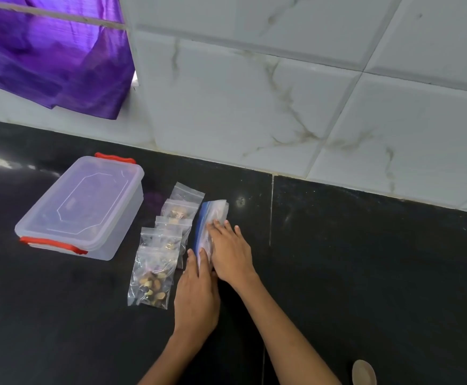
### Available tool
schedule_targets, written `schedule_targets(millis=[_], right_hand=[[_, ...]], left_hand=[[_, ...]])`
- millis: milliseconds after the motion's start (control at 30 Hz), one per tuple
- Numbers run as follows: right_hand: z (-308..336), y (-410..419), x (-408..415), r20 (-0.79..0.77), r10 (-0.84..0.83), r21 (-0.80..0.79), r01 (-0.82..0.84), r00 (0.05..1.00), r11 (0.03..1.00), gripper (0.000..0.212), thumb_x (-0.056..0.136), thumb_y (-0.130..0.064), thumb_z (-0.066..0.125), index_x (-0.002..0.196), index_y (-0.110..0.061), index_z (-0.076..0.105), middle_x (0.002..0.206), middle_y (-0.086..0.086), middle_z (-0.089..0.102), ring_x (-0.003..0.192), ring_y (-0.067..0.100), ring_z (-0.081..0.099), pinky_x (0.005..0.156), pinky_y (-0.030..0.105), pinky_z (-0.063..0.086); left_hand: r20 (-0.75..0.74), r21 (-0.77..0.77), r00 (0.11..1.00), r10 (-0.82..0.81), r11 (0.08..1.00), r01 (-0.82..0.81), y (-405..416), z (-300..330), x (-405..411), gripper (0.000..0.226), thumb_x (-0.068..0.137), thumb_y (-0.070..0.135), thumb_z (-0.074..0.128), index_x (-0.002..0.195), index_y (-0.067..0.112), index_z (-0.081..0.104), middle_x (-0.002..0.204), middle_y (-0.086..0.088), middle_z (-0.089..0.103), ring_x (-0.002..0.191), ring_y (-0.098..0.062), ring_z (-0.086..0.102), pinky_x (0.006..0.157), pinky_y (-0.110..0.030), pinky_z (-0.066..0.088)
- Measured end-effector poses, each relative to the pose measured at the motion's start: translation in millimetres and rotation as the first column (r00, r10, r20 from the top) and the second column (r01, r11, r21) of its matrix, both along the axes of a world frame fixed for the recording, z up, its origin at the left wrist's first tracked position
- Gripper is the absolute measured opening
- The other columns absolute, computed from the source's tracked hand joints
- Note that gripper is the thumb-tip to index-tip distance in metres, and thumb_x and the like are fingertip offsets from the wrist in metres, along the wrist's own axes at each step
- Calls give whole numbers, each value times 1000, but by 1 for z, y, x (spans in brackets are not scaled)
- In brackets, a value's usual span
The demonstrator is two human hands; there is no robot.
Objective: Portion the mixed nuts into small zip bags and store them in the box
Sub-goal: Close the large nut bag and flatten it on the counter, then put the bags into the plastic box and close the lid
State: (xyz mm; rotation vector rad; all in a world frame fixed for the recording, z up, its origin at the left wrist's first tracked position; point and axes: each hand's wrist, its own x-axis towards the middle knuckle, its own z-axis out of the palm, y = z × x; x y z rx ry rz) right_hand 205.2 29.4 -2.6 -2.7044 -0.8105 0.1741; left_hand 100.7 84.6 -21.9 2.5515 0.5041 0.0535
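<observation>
Pressing flat, both the left hand [196, 297] and right hand [231, 252] rest open-palmed on a blue-edged large bag [211, 218] at frame center, beside five small filled zip bags [152, 279] and the lidded box [81, 207].

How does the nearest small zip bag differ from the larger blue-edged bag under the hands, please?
The nearest small zip bag lies untouched and holds visible nuts; the larger blue-edged bag is pressed under the left hand and right hand, and its contents cannot be made out. The small bag is all clear; the larger has a blue strip along one edge. Both are plastic and lie on the dark counter.
</observation>
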Motion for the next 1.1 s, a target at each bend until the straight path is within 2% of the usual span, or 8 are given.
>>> schedule_targets(millis=[167, 233, 333, 433, 600, 800, 933, 1100], right_hand=[[1, 6, 2, -21, 28, 104, -26, 999, 994, 51, 104, -27, 25, 152, -14, 11, 160, 3, 6, 147, 16, 3, 118, 32, 3], [-8, 6, 1, -83, 54, 79, -48, 995, 996, 51, 104, -30, 20, 152, -16, 8, 160, 2, 3, 147, 14, 1, 118, 32, 2], [-18, 4, 4, -69, 50, 39, -48, 996, 998, 51, 104, -32, 17, 152, -19, 5, 160, -1, 0, 147, 10, -2, 117, 31, -2], [-19, 5, 4, -67, 42, 7, -42, 997, 999, 51, 104, -32, 16, 152, -20, 3, 160, -3, -2, 146, 9, -5, 117, 33, -4], [-6, 6, 1, -149, 20, -15, -23, 989, 1000, 51, 104, -32, 15, 152, -18, 1, 160, -1, -4, 147, 11, -4, 118, 35, -3], [26, 6, -28, -103, -24, 185, 43, 994, 982, 50, 105, -29, 18, 152, -16, 8, 160, -3, 4, 147, 13, 3, 119, 33, 1], [49, 11, -51, -76, 16, 275, 6, 997, 961, 49, 105, -28, 20, 152, -16, 13, 159, -2, 9, 147, 16, 7, 118, 34, 2], [61, 39, -71, -57, 114, 346, -87, 992, 934, 48, 105, -28, 23, 152, -18, 17, 159, -3, 12, 147, 15, 7, 118, 34, 1]], left_hand=[[40, 169, 997, -63, 984, 55, 5, -17, -9, 67, 77, 14, 74, 137, 0, 47, 134, -29, 50, 109, -32, 65, 85, -38, 54], [78, 205, 994, -79, 977, 62, 6, -20, -11, 58, 81, 15, 67, 134, -1, 49, 130, -28, 55, 109, -32, 65, 84, -38, 55], [63, 225, 994, -91, 972, 75, 5, -15, -15, 56, 100, 38, 20, 139, 2, 39, 136, -23, 52, 120, -28, 58, 93, -39, 49], [50, 253, 996, -67, 966, 53, 5, -16, -18, 61, 101, 42, 5, 140, 5, 33, 139, -19, 50, 123, -26, 55, 96, -38, 45], [95, 295, 994, -61, 955, 30, 1, -13, -24, 59, 102, 36, 3, 137, 0, 32, 139, -21, 49, 123, -28, 55, 107, -33, 34], [181, 256, 983, -37, 967, -10, 5, 25, -47, 64, 88, 33, 34, 138, -6, 34, 139, -24, 48, 126, -28, 51, 100, -42, 35], [231, 210, 969, 84, 968, -134, 27, 40, -60, 65, 93, 34, 32, 141, -11, 31, 146, -27, 36, 134, -35, 40, 105, -45, 37], [323, 129, 914, 244, 946, -298, 68, 66, -82, 70, 101, 41, 34, 151, 1, 7, 159, -17, 9, 146, -29, 16, 116, -37, 14]])
